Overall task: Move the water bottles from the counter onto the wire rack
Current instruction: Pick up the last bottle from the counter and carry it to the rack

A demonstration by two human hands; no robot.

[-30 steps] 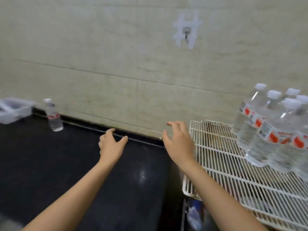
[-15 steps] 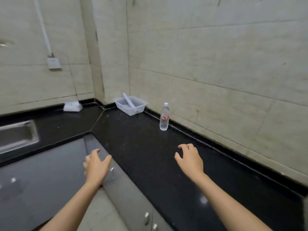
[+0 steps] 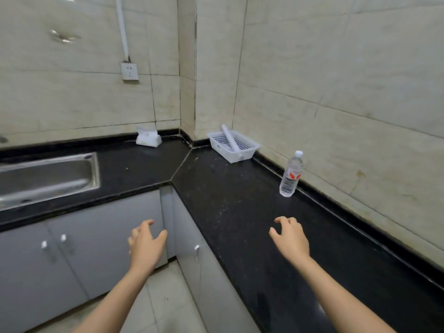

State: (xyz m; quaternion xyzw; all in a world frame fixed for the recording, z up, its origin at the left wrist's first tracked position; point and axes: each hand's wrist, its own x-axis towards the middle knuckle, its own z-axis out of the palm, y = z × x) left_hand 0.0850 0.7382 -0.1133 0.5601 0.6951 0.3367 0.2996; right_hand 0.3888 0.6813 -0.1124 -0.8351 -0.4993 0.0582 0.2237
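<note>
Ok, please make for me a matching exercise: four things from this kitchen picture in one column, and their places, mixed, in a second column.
Things:
1. water bottle
2. white basket
3. sink
4. wall socket

Places:
A. set into the counter, far left
B. on the tiles, above the counter
C. in the counter's corner
D. upright by the right wall

Pairs: 1-D, 2-C, 3-A, 4-B
</note>
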